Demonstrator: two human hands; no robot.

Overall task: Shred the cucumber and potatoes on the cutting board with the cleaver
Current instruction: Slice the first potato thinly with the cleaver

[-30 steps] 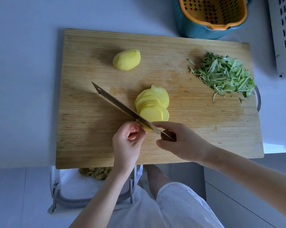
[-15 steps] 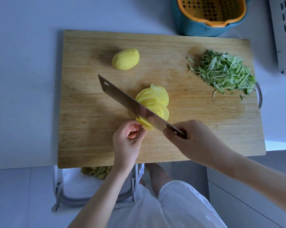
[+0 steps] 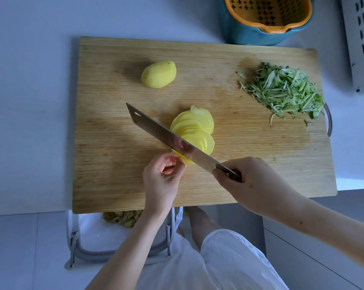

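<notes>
Cutting board (image 3: 114, 174) sits on a pale counter (image 3: 30, 101), long side running 9 to 3 o'clock. Potato slices (image 3: 195, 126) lie fanned and overlapping just about at board centre, the fan running from 12 down to 6 o'clock. Cleaver (image 3: 156, 126) lies diagonally across the fan's left side, blade tip toward 10 o'clock, handle toward 4 o'clock, flat of the blade tilted up toward the camera (the slices reflect in it). Right hand (image 3: 254, 181) grips the handle at 4 o'clock from the slices, fingers wrapped tight and pressed together, forefinger up against the blade heel. Left hand (image 3: 162, 178) is at 7 o'clock from the fan, fingers curled in, thumb and forefinger tips pinching the edge of the nearest slice right beside the blade; the other fingers are tucked toward the palm. Whole peeled potato (image 3: 158, 74) rests alone at 11 o'clock on the board, well apart from the slices. Cucumber shreds (image 3: 281, 91) are heaped at 2 o'clock, near the board's right edge, a few strands loose at the heap's lower side. Off the board at 1 o'clock: blue bowl (image 3: 250, 36) with an orange strainer (image 3: 266, 11) nested inside. Perforated metal rack (image 3: 360, 38) at the 2 o'clock frame edge. Below the board's near edge at 7 o'clock, a bin (image 3: 82, 248) with peelings (image 3: 122, 218) in it.
</notes>
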